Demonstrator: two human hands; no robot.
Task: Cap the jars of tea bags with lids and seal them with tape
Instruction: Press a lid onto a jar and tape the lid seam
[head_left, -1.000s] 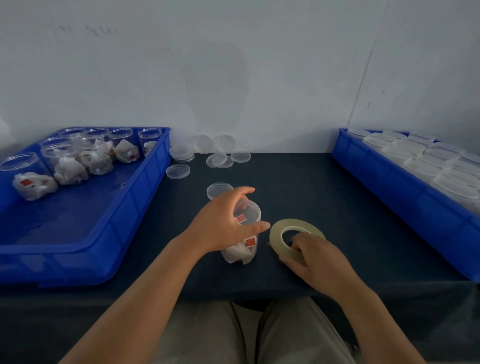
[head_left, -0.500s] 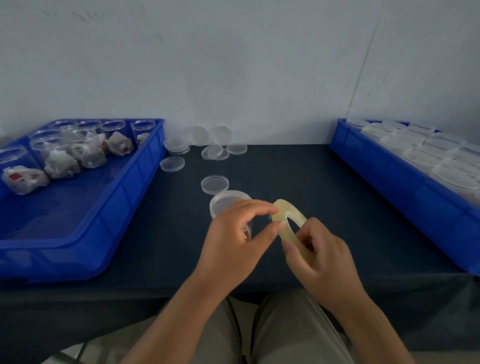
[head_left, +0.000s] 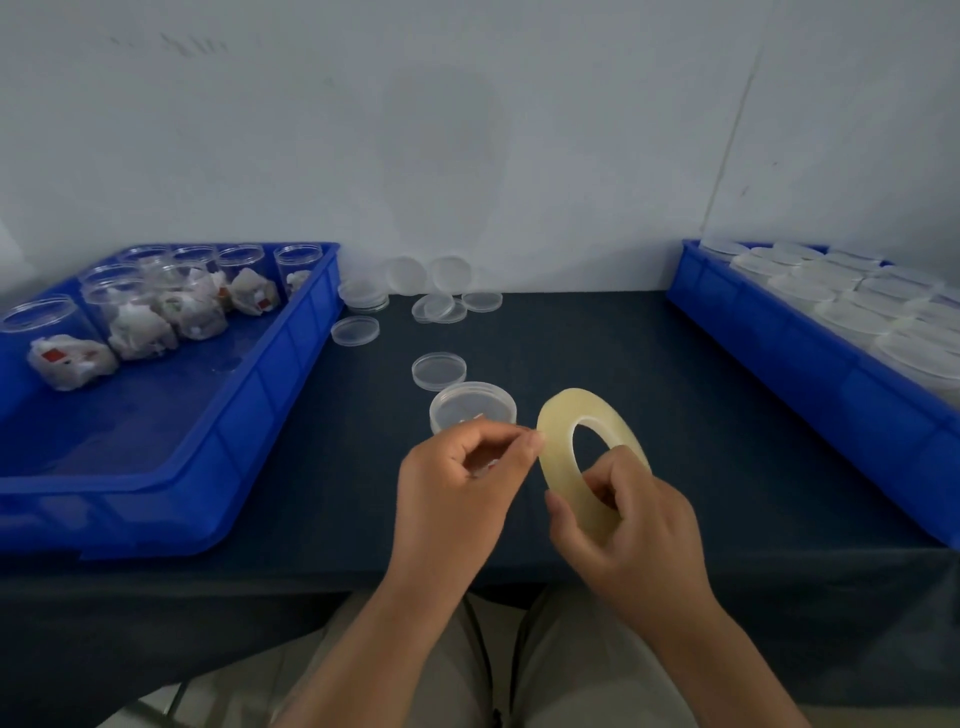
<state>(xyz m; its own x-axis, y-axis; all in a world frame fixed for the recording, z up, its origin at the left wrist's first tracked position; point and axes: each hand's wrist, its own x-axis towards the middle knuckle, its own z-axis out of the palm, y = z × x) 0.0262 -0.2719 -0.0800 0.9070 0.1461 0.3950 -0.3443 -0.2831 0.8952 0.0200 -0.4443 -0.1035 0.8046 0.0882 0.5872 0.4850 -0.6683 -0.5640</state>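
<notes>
My right grip (head_left: 628, 530) curls round the one yellowish translucent ring of tape (head_left: 555, 452), held upright over the dark worktop (head_left: 675, 441), while my left grip (head_left: 452, 483) pinches thumb and forefinger at its outer rim. One lidded clear plastic jar of tea bags (head_left: 472, 408) stands just behind my left hand. One loose clear lid (head_left: 439, 370) lies beyond it, between the left blue plastic bin (head_left: 249, 415) and the right blue plastic bin (head_left: 805, 374).

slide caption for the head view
Right hand holds the tape roll, left hand pinches at its edge, near a capped jar

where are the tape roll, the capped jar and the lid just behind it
tape roll (head_left: 555, 457): head view, left band of the ring
capped jar (head_left: 472, 402): head view, top of its lid
lid (head_left: 439, 370): head view, its centre
</notes>
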